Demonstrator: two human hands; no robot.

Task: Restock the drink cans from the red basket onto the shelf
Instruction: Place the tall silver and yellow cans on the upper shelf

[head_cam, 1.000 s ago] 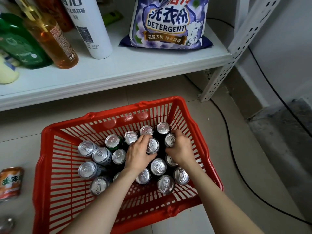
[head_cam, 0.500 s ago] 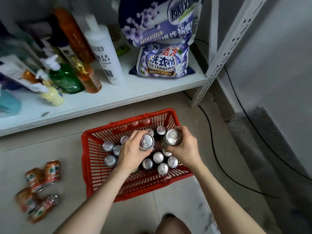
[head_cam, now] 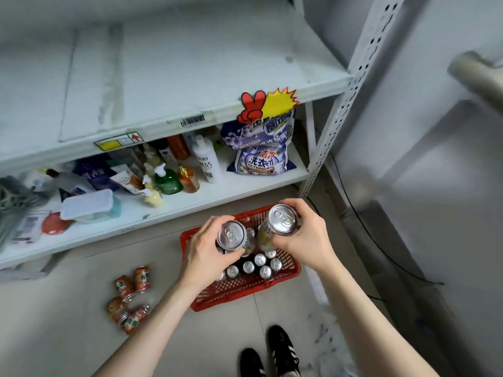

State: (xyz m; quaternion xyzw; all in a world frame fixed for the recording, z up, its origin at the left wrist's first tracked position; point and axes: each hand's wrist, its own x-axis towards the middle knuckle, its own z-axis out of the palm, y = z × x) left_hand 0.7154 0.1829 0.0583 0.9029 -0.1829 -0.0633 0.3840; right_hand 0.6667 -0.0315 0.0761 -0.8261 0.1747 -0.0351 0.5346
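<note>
Head view, the only one. Holds one drink can (head_cam: 231,235) in the left hand (head_cam: 206,251), fingers wrapped round the body, lid up. Holds a second can (head_cam: 283,219) the same way in the right hand (head_cam: 304,243), slightly higher. Records both grips as clamped on their cans from the side, presumably so each can be set down upright on its base. Places both cans above the red basket (head_cam: 245,293), clear of its rim and near each other. Cannot tell whether the labelled can body glimpsed between the hands belongs to either grip. Counts several remaining cans (head_cam: 260,259) standing upright in the basket, which sits on the floor (head_cam: 68,308); judges restocking far from finished. Notes the upper shelf (head_cam: 163,77) bare, ahead of and above the hands; takes it as the likely target, the lower shelf (head_cam: 190,205) being crowded with bottles (head_cam: 206,161) and a detergent bag (head_cam: 261,161). Notes orange cans (head_cam: 130,297) lying on the floor left of the basket. Expects a reach forward and up over the shelf lip; flags the paper tag (head_cam: 268,104) there as something to brush, and edge placement as a tipping risk.
</note>
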